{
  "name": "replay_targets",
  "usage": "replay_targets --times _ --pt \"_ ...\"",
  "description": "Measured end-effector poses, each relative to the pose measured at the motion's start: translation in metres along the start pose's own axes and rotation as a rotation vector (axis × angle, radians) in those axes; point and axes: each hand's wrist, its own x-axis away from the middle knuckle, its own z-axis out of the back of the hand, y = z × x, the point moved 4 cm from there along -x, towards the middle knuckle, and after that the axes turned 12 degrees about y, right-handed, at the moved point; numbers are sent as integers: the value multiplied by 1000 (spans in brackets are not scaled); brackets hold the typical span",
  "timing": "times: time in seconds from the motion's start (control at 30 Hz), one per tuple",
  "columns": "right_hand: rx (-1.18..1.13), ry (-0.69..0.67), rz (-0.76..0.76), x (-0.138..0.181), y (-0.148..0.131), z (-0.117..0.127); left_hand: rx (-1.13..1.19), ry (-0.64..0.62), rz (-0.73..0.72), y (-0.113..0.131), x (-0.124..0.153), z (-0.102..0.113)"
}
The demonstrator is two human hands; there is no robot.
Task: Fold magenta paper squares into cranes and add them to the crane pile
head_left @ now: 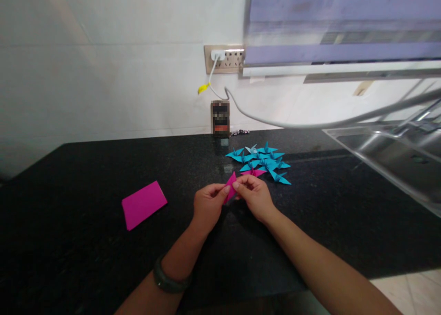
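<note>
A small folded piece of magenta paper (230,187) is pinched between both my hands just above the black countertop (86,177). My left hand (207,205) grips its lower left side with curled fingers. My right hand (254,195) pinches its upper right edge between thumb and fingers. Just beyond my hands lies a cluster of several teal paper cranes (263,161) with one magenta crane (253,172) at its near edge. A stack of flat magenta paper (144,204) lies to the left of my hands.
A steel sink (389,154) is set into the counter at the right, with a grey hose (310,122) curving over it. A small dark device (220,118) leans on the white wall under a socket strip (225,59). A window frame (341,44) is at upper right.
</note>
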Motion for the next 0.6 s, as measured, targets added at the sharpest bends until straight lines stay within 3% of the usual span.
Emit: replay_targets --times 0.33,0.6 --pt "7 -7 73 0 -3 2 42 -76 71 -5 0 -3" --pt "10 23 -21 -4 5 3 429 -102 375 -13 -1 -9"
